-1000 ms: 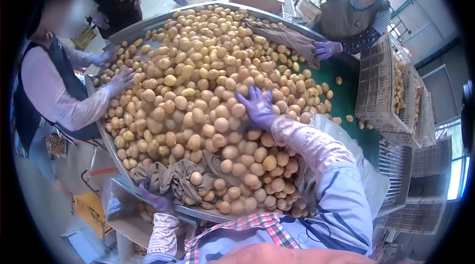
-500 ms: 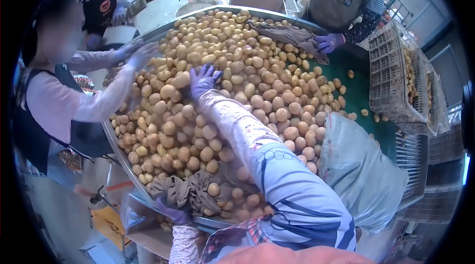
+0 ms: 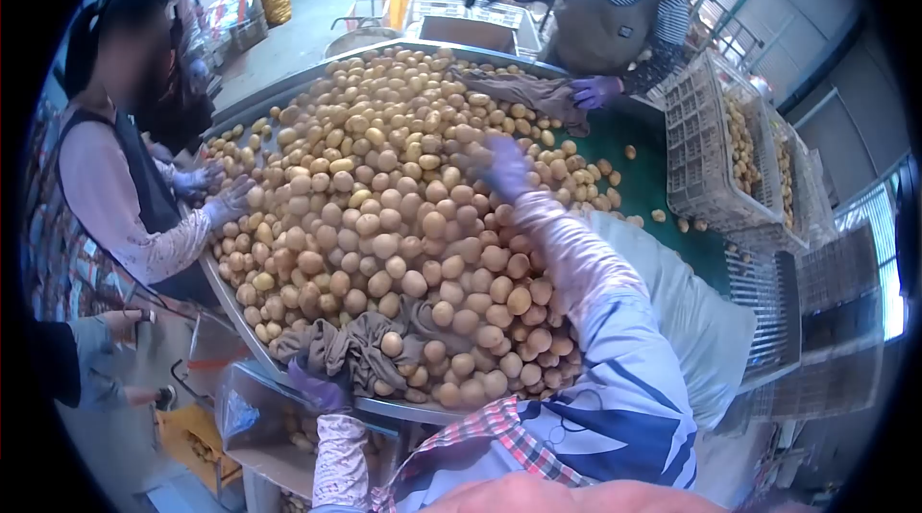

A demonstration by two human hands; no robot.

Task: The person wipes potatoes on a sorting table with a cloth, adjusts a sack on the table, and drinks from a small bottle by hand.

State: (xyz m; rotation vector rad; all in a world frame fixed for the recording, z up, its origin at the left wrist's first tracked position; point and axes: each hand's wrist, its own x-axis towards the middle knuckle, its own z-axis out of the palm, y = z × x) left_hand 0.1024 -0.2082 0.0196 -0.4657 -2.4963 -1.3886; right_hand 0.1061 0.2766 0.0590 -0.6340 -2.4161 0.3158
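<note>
My right hand (image 3: 507,169), in a purple glove, reaches over the heap of potatoes (image 3: 384,246) on the sorting table. Motion smears its fingers, so whether it holds a potato is unclear. At the table's near metal edge (image 3: 423,411) is my left hand (image 3: 319,388), also gloved in purple, beside a crumpled grey-brown cloth (image 3: 360,350). The fingers of that hand are mostly hidden, and its grip does not show. Several potatoes lie on and around the cloth.
Co-workers stand at the left (image 3: 120,186) and far side (image 3: 619,23). Potato-filled crates (image 3: 715,148) stand at right, near a green surface (image 3: 648,167) and metal slats (image 3: 759,292). A pale sack (image 3: 672,297) lies by my right arm. Below my left hand is a cardboard box (image 3: 279,446).
My right hand has swept rightward across the potatoes. My left hand stays by the near edge. The left co-worker's hands have drawn back toward the table's left edge. My view has shifted.
</note>
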